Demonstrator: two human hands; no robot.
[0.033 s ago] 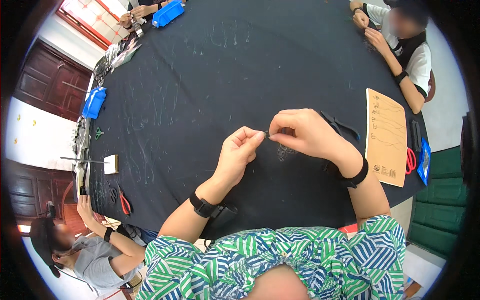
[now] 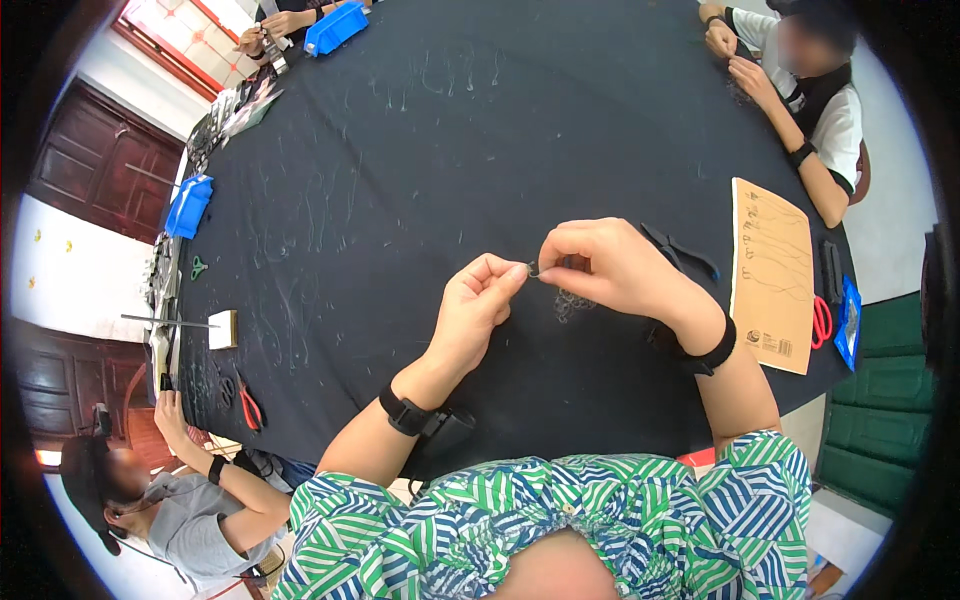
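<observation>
Over the near middle of the black tablecloth my two hands meet at a small dark curved piece, which looks like a fishing hook (image 2: 533, 270). My left hand (image 2: 480, 303) pinches one side of it between thumb and forefinger, the other fingers curled in. Thumb and forefinger of my right hand (image 2: 610, 262) close at its other side; any thin line there is too fine to make out. Partly behind my right hand lies a tangled heap of small wire-like hooks (image 2: 572, 306) on the cloth.
Black-handled pliers (image 2: 680, 250) lie beyond my right wrist. Further right are a tan notebook (image 2: 775, 300) with hooks and thin lines on it, red-handled scissors (image 2: 822, 322) and a blue packet (image 2: 849, 320). Fine clear lines lie across the black cloth (image 2: 560, 90). Several co-workers sit around the table.
</observation>
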